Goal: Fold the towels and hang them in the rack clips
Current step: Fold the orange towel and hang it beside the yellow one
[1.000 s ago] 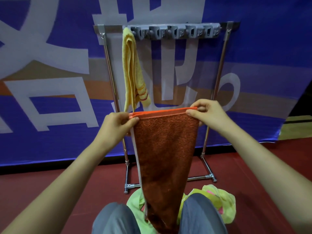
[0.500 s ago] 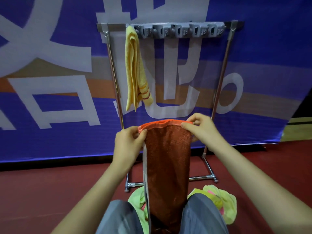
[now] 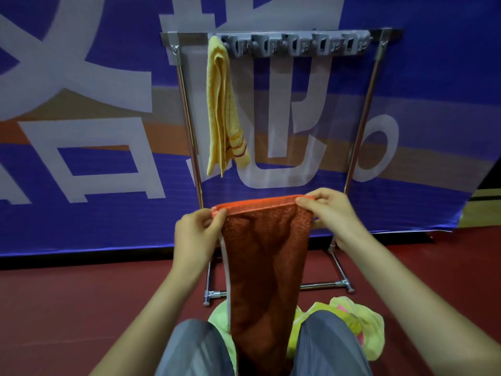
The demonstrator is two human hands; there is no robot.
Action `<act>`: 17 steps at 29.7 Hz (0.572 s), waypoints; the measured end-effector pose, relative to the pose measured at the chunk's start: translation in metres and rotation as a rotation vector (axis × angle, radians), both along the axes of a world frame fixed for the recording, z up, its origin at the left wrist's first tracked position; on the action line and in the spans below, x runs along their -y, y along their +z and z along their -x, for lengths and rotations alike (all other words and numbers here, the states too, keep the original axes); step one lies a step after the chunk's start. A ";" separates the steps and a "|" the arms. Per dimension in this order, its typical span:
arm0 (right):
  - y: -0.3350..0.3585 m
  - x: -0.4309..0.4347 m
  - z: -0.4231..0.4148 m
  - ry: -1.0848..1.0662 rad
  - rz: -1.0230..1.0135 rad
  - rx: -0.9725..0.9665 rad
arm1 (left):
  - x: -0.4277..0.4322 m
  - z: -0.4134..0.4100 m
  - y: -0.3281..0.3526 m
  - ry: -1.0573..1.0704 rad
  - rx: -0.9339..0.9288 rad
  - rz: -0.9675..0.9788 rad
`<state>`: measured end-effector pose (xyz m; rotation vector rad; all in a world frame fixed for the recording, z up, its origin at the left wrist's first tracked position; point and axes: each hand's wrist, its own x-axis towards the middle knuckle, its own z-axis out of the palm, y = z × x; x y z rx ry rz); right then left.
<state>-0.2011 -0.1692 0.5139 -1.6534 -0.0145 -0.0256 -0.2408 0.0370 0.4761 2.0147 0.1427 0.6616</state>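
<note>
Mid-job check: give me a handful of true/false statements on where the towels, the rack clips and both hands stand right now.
1. A yellow towel hangs from the leftmost clip of the rack. True.
2. The left hand and right hand each pinch a top corner of the orange towel. True.
3. The orange towel is already clipped to the rack. False: it hangs from the hands, well below the clip strip.
4. Every clip holds a towel. False: the clips right of the yellow towel are empty.
5. A light green towel lies on the floor by the person's knees. True.
</note>
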 end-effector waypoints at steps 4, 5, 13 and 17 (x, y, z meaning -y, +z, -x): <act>0.002 -0.016 0.005 0.073 -0.021 -0.009 | 0.018 0.002 0.008 -0.052 0.031 -0.101; 0.000 -0.023 0.007 0.086 -0.017 -0.011 | 0.025 0.003 0.007 -0.076 0.033 -0.121; -0.016 -0.043 0.019 0.200 -0.122 -0.061 | 0.041 0.006 -0.006 -0.142 0.031 -0.108; -0.016 -0.046 0.021 0.257 -0.186 -0.102 | 0.040 0.008 -0.004 -0.176 -0.011 -0.038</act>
